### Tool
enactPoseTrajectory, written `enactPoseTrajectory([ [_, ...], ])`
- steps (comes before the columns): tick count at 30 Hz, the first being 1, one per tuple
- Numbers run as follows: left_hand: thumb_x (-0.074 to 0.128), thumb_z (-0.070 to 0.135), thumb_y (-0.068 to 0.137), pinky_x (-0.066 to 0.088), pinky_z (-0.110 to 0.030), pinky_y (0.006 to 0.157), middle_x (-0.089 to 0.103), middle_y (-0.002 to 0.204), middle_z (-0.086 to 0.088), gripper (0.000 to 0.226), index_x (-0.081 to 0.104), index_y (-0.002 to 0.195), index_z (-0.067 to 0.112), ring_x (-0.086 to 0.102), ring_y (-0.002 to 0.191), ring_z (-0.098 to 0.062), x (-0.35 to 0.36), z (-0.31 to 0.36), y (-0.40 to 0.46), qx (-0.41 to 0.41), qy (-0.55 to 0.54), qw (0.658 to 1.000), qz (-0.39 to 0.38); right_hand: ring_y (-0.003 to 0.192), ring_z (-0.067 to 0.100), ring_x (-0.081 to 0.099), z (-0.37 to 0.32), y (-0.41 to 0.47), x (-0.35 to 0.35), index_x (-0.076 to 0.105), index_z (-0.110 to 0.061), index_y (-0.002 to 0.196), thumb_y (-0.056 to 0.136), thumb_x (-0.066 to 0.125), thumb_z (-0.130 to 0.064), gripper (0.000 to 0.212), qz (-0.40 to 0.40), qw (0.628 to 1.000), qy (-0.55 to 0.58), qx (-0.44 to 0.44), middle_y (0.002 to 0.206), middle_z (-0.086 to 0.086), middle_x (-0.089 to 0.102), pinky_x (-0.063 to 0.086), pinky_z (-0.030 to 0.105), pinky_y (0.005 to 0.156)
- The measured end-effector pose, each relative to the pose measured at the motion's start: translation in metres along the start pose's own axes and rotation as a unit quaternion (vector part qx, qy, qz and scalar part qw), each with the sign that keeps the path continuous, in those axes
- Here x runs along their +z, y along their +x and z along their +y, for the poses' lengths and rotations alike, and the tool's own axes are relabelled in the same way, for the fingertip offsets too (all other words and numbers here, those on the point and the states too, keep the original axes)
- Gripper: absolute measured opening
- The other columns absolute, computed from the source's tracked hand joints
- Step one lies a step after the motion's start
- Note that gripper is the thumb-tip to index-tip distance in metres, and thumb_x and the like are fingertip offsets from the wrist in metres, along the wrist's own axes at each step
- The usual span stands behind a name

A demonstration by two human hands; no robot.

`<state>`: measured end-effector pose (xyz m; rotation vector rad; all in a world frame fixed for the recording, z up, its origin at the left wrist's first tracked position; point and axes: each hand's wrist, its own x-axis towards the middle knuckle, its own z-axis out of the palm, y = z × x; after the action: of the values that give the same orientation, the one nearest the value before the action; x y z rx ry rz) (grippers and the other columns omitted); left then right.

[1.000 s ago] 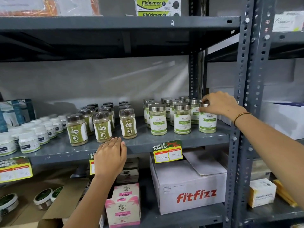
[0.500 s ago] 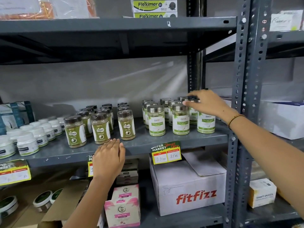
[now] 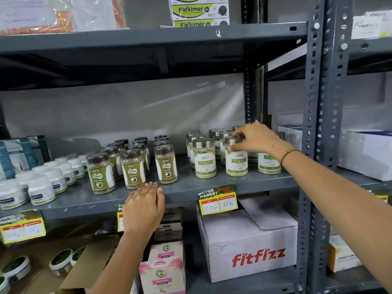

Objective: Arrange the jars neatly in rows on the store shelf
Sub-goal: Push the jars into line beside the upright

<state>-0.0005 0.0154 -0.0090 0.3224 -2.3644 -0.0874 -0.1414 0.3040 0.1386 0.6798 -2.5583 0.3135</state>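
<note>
Silver-lidded Moringa jars stand in rows on the grey shelf (image 3: 244, 183) at the right. My right hand (image 3: 255, 138) grips the lid of the middle front Moringa jar (image 3: 236, 163). Another front jar (image 3: 204, 159) stands to its left, and a third (image 3: 269, 164) shows partly behind my wrist. Dark-lidded Caska jars (image 3: 166, 165) stand in three rows at the shelf's middle. My left hand (image 3: 144, 209) rests flat on the shelf's front edge below them, holding nothing.
Small white tubs (image 3: 41, 188) fill the shelf's left end. Price tags (image 3: 218, 200) hang from the front edge. Below sit a Fitfizz carton (image 3: 250, 247) and pink boxes (image 3: 162, 270). A perforated upright (image 3: 318, 134) stands close to my right forearm.
My right hand moved left from the rightmost front Moringa jar to the middle front jar's lid. The left hand stayed on the shelf edge.
</note>
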Motion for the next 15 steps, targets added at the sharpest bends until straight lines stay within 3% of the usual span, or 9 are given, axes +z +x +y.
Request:
enactPoseTrajectory([
  [4, 0.034, 0.035, 0.095, 0.044, -0.04, 0.1, 0.069, 0.118, -0.011, 0.047, 0.067, 0.114, 0.007, 0.062, 0.114, -0.024, -0.0004, 0.0002, -0.0002, 0.005, -0.002, 1.0, 0.002, 0.096, 0.021, 0.066, 0.001, 0.0, -0.0015, 0.071, -0.02, 0.115, 0.073, 0.072, -0.063, 0.06, 0.006, 1.0, -0.009, 0.003, 0.105, 0.002, 0.073, 0.055, 0.041, 0.086],
  [10, 0.042, 0.031, 0.096, 0.044, -0.039, 0.1, 0.069, 0.118, -0.011, 0.039, 0.067, 0.114, 0.007, 0.062, 0.113, -0.024, 0.0011, -0.0003, -0.0003, 0.003, 0.001, 1.0, 0.005, 0.097, 0.02, 0.065, 0.0018, -0.0026, -0.0012, 0.071, -0.024, 0.115, 0.071, 0.07, -0.067, 0.062, 0.019, 1.0, -0.019, 0.0, 0.103, -0.002, 0.072, 0.055, 0.042, 0.086],
  [13, 0.04, 0.032, 0.096, 0.044, -0.039, 0.1, 0.069, 0.118, -0.01, 0.041, 0.067, 0.115, 0.008, 0.061, 0.114, -0.023, 0.002, -0.0006, 0.0007, 0.0, 0.004, 1.0, 0.003, 0.105, 0.022, 0.064, 0.0034, -0.0015, -0.0018, 0.066, -0.023, 0.126, 0.072, 0.068, -0.069, 0.07, 0.006, 1.0, -0.025, -0.008, 0.114, 0.002, 0.072, 0.049, 0.045, 0.098],
  [15, 0.037, 0.033, 0.096, 0.044, -0.039, 0.1, 0.069, 0.117, -0.011, 0.043, 0.068, 0.114, 0.007, 0.062, 0.113, -0.023, 0.003, -0.0008, 0.0008, 0.002, 0.004, 1.0, 0.008, 0.12, 0.026, 0.058, 0.0006, -0.0014, -0.0035, 0.054, -0.021, 0.139, 0.074, 0.063, -0.073, 0.083, 0.0, 0.999, -0.043, -0.026, 0.131, 0.006, 0.064, 0.033, 0.049, 0.112],
])
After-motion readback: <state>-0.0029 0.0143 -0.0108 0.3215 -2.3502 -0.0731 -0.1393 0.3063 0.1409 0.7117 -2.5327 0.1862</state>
